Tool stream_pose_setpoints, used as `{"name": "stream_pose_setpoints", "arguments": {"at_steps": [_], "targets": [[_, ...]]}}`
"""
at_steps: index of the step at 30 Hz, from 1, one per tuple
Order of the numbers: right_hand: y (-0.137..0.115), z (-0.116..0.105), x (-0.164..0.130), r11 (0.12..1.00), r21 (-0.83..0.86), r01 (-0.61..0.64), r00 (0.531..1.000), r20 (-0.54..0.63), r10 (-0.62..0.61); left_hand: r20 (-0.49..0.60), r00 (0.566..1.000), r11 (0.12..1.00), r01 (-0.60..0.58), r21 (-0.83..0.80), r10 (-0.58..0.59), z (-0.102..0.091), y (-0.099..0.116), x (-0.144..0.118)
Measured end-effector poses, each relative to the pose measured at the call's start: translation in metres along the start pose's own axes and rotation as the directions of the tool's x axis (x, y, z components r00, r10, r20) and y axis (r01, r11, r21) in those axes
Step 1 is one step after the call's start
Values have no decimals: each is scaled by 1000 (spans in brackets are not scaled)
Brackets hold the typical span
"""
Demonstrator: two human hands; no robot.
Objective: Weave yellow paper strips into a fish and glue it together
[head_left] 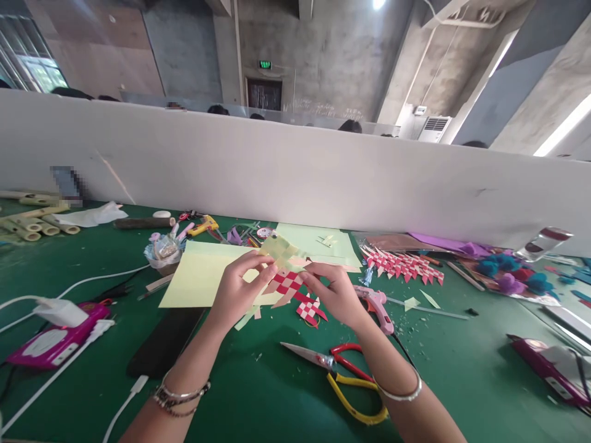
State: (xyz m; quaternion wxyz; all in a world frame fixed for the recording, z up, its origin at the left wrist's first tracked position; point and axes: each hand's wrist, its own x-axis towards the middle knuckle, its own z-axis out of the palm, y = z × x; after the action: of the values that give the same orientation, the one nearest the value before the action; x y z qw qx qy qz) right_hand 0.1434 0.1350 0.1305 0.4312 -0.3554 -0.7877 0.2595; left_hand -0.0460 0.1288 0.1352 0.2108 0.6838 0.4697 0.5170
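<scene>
Between my two hands is a pale yellow-green woven paper piece [282, 251], raised over the table. My left hand [244, 284] pinches its left side with thumb and fingers. On the right, my right hand [333, 288] is closed at its lower right edge. A red and pink checkered woven paper piece [287, 284] shows just below it, between the hands; I cannot tell whether the two are joined. Lower down, a small red and white woven paper piece [308, 309] lies on the table. Large scissors [333, 363] with red and yellow handles rest open nearer me.
Yellow paper sheets [189, 271] lie behind my hands. A pink glue gun [379, 307] is beside my right forearm, with a red woven paper strip [401, 264] beyond. A black power bank or phone [164, 341] and magenta power strip [55, 335] sit left. A white partition [295, 178] edges the green table.
</scene>
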Motion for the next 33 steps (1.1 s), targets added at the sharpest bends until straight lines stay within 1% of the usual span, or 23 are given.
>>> {"name": "stream_pose_setpoints", "arguments": {"at_steps": [5,7,9,11,14,16,18,20,22,24,27,29,31,33], "targets": [[-3,-7,15,1000,20,8,999,-50,-6,-94,993,990,63,-125,-75,5,8,18],[-4,-8,19,1000,24,3,998,-70,-1,-122,989,989,68,-131,-84,9,9,23],[-2,-9,21,1000,24,-2,996,-85,4,-152,986,993,56,-100,-70,13,10,26],[0,-10,23,1000,23,-1,995,-102,3,-177,983,998,31,-56,-41,16,11,29],[4,-12,24,1000,19,3,992,-128,-1,-169,985,1000,-17,3,17,20,13,33],[7,-14,24,1000,12,3,990,-145,-1,-165,982,994,-82,76,93,22,12,35],[8,-17,24,1000,-1,-2,987,-158,2,-181,964,967,-161,197,197,23,11,38],[9,-20,24,1000,-18,-7,985,-173,4,-182,949,938,-201,282,258,23,8,41],[10,-23,23,999,-31,-10,981,-191,4,-171,956,945,-188,268,238,20,4,45],[11,-25,23,999,-34,-9,978,-206,2,-169,969,965,-141,221,181,17,1,48],[12,-29,22,999,-32,-6,974,-225,-1,-231,966,978,-71,196,116,11,-3,54],[12,-31,22,1000,-21,-9,973,-230,4,-250,962,980,-60,187,107,8,-6,57],[12,-32,22,1000,6,-18,973,-230,18,-223,968,979,-69,192,112,7,-7,58],[13,-34,22,999,47,-26,975,-221,36,-160,982,977,-65,201,98,7,-8,58]]}}
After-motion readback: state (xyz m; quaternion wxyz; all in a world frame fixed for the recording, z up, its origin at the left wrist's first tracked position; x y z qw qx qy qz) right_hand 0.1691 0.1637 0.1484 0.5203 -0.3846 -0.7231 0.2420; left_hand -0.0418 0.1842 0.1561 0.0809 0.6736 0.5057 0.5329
